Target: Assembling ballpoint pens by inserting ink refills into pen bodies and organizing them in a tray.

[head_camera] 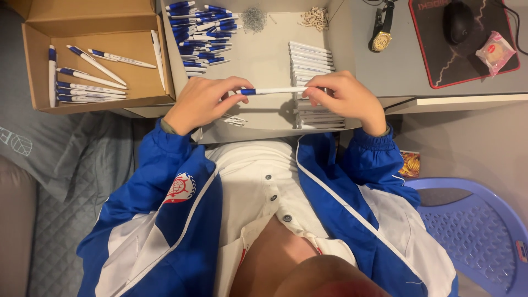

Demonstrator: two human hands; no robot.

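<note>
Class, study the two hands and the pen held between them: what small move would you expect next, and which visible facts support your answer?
Probably the left hand twists or presses the blue end onto the white-barrelled plastic pen, which the right hand steadies. Both hands pinch it level over the open cardboard tray, and similar blue-and-white pens lie in the brown cardboard box at the left.

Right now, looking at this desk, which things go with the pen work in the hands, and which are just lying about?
In use: left hand, right hand, pen, white barrels, blue pen parts, springs, finished pens in cardboard box.

Lying about: wristwatch, computer mouse, mouse pad, wrapped snack, plastic chair.
</note>
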